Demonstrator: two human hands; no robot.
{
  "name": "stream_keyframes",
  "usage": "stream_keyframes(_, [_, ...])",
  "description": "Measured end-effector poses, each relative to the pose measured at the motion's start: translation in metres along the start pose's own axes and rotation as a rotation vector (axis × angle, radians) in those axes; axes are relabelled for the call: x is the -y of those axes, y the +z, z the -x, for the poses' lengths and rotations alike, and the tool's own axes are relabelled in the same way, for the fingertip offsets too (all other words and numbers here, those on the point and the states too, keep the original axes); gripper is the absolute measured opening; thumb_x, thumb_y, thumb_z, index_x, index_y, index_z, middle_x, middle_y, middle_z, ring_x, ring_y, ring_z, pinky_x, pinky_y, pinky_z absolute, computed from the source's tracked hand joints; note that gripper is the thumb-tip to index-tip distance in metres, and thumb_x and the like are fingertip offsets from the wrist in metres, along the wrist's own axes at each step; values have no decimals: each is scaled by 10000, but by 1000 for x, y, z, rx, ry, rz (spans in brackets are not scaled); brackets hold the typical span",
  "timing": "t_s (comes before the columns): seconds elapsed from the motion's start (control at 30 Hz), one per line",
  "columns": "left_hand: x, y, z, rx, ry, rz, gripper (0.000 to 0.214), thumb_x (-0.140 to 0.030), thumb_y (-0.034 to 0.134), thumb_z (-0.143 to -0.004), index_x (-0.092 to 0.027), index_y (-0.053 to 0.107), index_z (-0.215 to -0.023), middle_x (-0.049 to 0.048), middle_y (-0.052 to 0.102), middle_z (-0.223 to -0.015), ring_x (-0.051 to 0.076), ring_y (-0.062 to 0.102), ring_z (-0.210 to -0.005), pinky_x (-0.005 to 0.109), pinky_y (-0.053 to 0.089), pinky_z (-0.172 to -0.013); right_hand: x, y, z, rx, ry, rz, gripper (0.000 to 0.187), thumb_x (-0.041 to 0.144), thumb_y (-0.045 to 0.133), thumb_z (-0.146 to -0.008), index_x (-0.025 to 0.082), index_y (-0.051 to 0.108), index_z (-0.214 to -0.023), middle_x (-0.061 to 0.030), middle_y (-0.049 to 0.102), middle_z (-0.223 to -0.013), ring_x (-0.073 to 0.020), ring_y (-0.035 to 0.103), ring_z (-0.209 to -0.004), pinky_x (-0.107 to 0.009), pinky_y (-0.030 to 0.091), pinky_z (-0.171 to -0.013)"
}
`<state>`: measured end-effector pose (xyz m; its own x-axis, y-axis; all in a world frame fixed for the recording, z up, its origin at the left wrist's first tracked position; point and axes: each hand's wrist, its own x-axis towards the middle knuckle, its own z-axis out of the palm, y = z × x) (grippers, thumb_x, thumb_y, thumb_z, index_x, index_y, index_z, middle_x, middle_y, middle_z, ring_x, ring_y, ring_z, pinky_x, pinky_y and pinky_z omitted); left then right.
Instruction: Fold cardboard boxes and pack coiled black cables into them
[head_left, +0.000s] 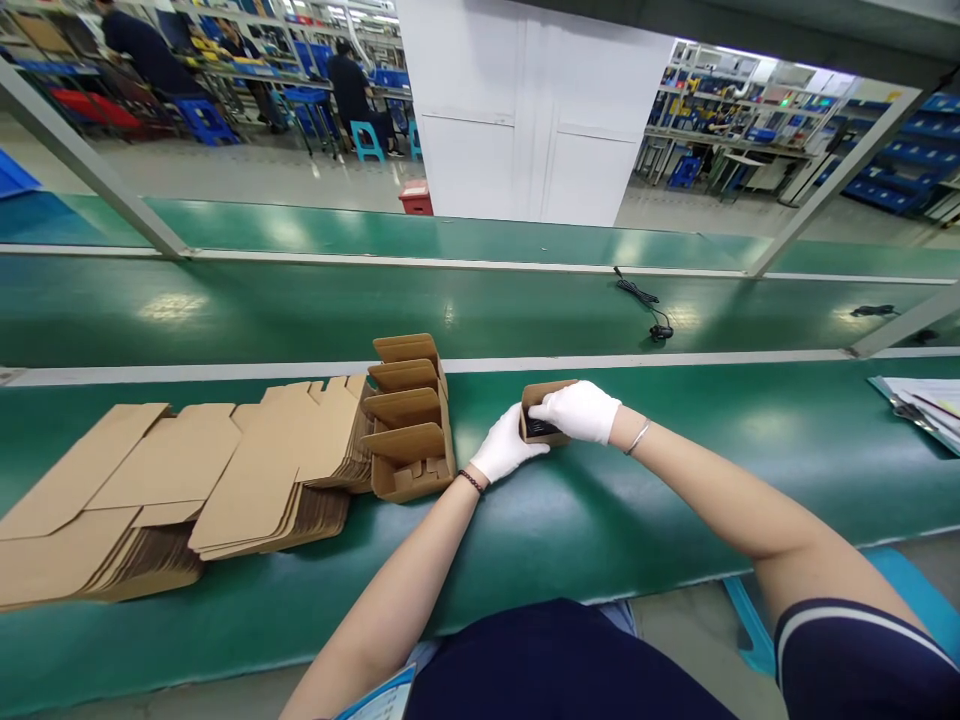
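A small brown cardboard box point(564, 438) stands open and tipped toward me on the green bench. My left hand point(507, 446), in a white glove, is closed around the box's left side. Inside the box lies a black ribbed item point(538, 428), perhaps a coiled cable; most of it is hidden. My white-gloved right hand point(581, 411) reaches over the right wall, with its bent fingers in the opening at the black item. Just left of my left hand is a row of several open cardboard boxes point(409, 440); the nearest shows only cardboard flaps inside.
Stacks of flat folded cardboard boxes point(255, 480) cover the bench's left part. A black cable with a plug point(660, 330) lies on the far green strip, beyond a white rail point(525, 364). Papers on a clipboard point(926, 405) lie far right. A blue stool point(900, 590) is behind my right arm.
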<state>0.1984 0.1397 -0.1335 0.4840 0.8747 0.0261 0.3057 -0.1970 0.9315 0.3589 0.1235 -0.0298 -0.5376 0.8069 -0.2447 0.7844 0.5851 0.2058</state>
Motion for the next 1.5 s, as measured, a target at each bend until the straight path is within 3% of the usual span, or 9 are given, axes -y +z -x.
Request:
stream_keyframes(0.2, [-2,0,1,-2,24,26,635,-309,799,-627,-206,514,-1185,56,642,-1201,261,615,-1089,367,504,-908,-2,-10,10,-55,-12,-126,335,470,443,-929,241,666,-1026,-59,685,-917,-187,610,-710,-259,335,-573])
stream_keyframes(0.33, [-2,-3,1,-10,20,23,622,-282,798,-617,-202,529,-1172,53,651,-1168,262,622,-1060,372,504,-895,-6,-7,12,-118,34,-191,232,358,532,-883,200,668,-985,-75,671,-996,-208,625,-808,-266,384,-610])
stream_keyframes(0.57, [1,-10,1,9,34,46,663,-271,800,-607,-203,523,-1205,54,651,-1187,250,626,-1061,371,507,-911,-20,9,31,-422,172,-575,246,320,481,-910,185,599,-1079,-81,671,-1050,-208,636,-893,-338,486,-791])
stream_keyframes(0.77, [2,-8,2,24,41,46,669,-244,793,-614,-181,514,-1220,68,647,-1211,261,619,-1094,377,501,-934,-11,23,44,-888,208,-1060,242,401,572,-855,205,556,-995,-67,685,-942,-219,662,-868,-392,530,-804])
stream_keyframes(1.0, [-5,-5,5,30,55,-23,749,-220,765,-632,-206,459,-1316,70,606,-1285,280,567,-1183,422,463,-1003,-3,-34,47,-1233,55,-1459,303,428,677,-820,232,503,-971,7,697,-804,-181,687,-782,-394,546,-817])
stream_keyframes(1.1, [-18,-3,20,-137,19,-105,980,-270,788,-625,-167,268,-1450,180,403,-1469,337,391,-1353,504,334,-1109,-3,-73,57,-1347,-12,-1432,337,460,686,-810,243,503,-992,21,675,-812,-160,669,-732,-343,565,-722])
stream_keyframes(1.23, [-69,-24,63,-531,334,-78,1093,-440,736,-721,-234,4,-1506,191,127,-1581,320,202,-1447,520,254,-1148,4,-114,85,-1214,-59,-1404,311,429,703,-805,233,550,-991,24,637,-768,-124,607,-586,-248,514,-513])
stream_keyframes(1.33, [-123,-55,90,-715,673,-238,1135,-460,814,-628,-320,96,-1495,117,131,-1591,346,160,-1453,551,210,-1158,15,-127,102,-915,-77,-1438,286,410,711,-800,195,591,-945,22,606,-694,-103,544,-505,-219,447,-425])
stream_keyframes(1.5, [-177,-63,90,-281,496,16,887,-533,770,-659,-240,381,-1400,123,532,-1364,315,505,-1270,482,398,-1085,33,-113,97,-722,-96,-1518,288,409,689,-816,181,592,-963,10,617,-733,-103,552,-526,-237,478,-466])
